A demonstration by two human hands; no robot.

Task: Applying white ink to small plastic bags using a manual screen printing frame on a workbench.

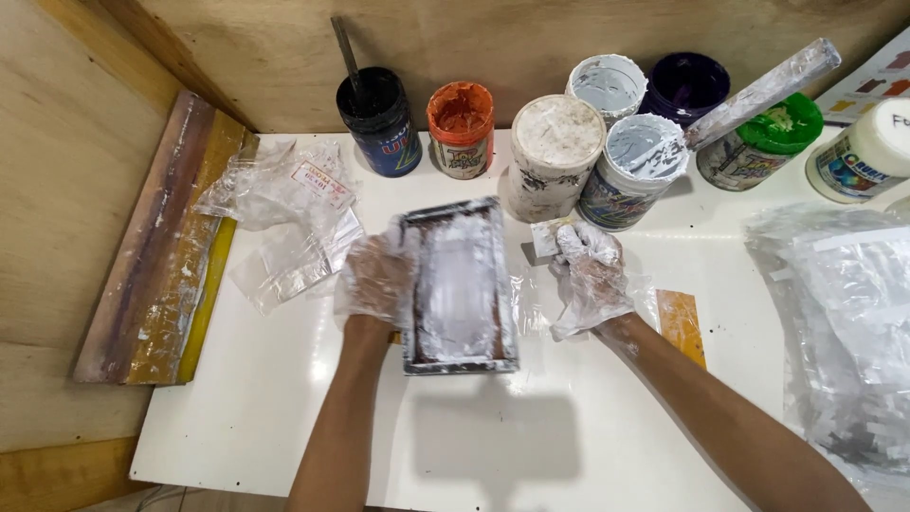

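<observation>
Both my hands wear thin clear plastic gloves smeared with white paint. My left hand (377,277) grips the left edge of a small metal-framed screen (459,284) coated in white paint, lying on the white table (284,398). My right hand (590,270) sits just right of the frame and holds a small flat scraper (544,239) with white paint on its blade. An open pot of white paint (637,167) stands right behind that hand, a long paint-covered stick (763,92) leaning in it.
Along the back wall stand several paint pots: black (379,118) with a stick in it, orange (461,126), a lidded white one (555,152), purple (684,87), green (766,142). Crumpled plastic bags (284,204) lie back left, a wooden squeegee (156,246) leans left, and plastic sheeting (839,313) lies right.
</observation>
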